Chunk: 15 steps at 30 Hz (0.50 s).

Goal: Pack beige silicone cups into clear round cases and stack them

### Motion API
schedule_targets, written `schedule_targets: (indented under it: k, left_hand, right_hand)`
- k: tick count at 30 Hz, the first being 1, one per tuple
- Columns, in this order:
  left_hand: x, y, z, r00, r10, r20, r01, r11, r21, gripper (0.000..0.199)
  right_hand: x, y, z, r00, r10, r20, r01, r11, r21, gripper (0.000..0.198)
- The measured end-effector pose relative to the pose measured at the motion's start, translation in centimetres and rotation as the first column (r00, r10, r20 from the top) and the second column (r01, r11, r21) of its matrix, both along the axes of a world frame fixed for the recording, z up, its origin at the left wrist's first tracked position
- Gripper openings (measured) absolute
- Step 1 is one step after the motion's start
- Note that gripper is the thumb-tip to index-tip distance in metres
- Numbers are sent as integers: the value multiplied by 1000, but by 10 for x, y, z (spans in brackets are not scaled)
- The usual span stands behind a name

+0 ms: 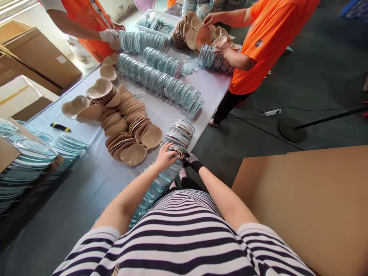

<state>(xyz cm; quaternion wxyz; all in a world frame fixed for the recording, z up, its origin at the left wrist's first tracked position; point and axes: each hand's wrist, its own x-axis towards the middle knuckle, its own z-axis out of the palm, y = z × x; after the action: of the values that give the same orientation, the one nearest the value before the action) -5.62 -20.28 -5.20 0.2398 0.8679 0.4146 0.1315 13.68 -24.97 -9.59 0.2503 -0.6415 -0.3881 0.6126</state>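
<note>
My bare left hand closes its fingers over a clear round plastic case with something beige inside, at the near end of the table. From the right, my right hand in a black dotted glove grips the same case's edge; its fingertips are partly hidden. Just beyond stands a stack of filled round cases. Below my hands, a row of clear blue-tinted cases runs toward my body. Left of my left hand lie rows of beige bra cups, joined in pairs and nested together.
A long row of clear cases crosses the white-covered table. Two co-workers in orange shirts handle cases and cups at the far end. A yellow-black cutter lies left. Cardboard stands right; stacked plastic discs stand left.
</note>
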Motion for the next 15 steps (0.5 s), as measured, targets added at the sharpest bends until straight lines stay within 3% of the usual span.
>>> schedule_targets:
  k: [4, 7, 10, 15]
  left_hand:
    - [3, -5, 10, 991, -84, -109, 84, 996, -1, 17]
    - [5, -6, 15, 989, -91, -120, 94, 995, 25, 16]
    - [7, -4, 16, 991, -68, -115, 73, 996, 44, 15]
    - [9, 5, 17, 993, -84, -84, 88, 995, 48, 22]
  right_hand:
    - [1, 12, -1, 997, 50, 59, -47, 998, -43, 12]
    - [10, 15, 7, 990, 143, -10, -143, 987, -72, 15]
    - [18, 12, 17, 974, 197, -111, -199, 980, -6, 26]
    - [13, 10, 31, 955, 254, 152, -270, 957, 104, 14]
